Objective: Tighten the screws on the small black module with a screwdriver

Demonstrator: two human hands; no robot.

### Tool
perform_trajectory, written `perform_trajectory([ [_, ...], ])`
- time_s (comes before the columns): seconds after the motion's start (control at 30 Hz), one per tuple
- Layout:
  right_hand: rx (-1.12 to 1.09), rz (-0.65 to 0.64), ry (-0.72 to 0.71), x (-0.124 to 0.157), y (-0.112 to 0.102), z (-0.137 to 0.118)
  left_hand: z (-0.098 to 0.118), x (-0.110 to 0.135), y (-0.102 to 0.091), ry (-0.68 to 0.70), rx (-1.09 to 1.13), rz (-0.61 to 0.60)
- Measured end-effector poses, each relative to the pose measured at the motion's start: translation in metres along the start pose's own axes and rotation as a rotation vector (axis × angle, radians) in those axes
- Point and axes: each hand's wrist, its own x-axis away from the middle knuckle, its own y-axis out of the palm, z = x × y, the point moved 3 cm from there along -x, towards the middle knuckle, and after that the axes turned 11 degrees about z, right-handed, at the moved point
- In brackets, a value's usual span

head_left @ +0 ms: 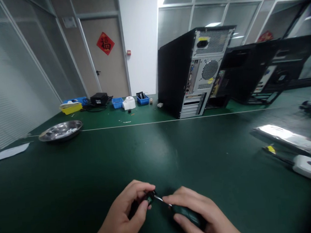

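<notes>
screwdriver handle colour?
The screwdriver handle looks dark green; it shows in the head view, the only one.

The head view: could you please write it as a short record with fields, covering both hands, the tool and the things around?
Left hand: pinches a small dark part between thumb and fingers
Right hand: holds a screwdriver by its dark green handle
Screwdriver tip: at the small dark part; exact contact unclear
Surface: dark green table
Left side: metal bowl with pale things inside; paper
Beyond the hands, to the right: black computer case
</notes>
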Motion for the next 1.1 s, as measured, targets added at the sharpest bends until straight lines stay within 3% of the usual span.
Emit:
perform_trajectory([
  [0.43,-0.055,-0.014,-0.002,-0.0001,0.0022,0.0033,0.0024,-0.0029,-0.0015,-0.001,-0.056,0.002],
  [0.9,-0.097,-0.029,-0.022,0.0007,0.0003,0.0018,0.0027,-0.0035,0.004,-0.213,0.236,-0.08],
  [1.1,-0.054,-0.017,-0.016,-0.0002,0.0,0.0012,-0.0012,-0.0049,-0.0014,-0.171,0.257,-0.038],
])
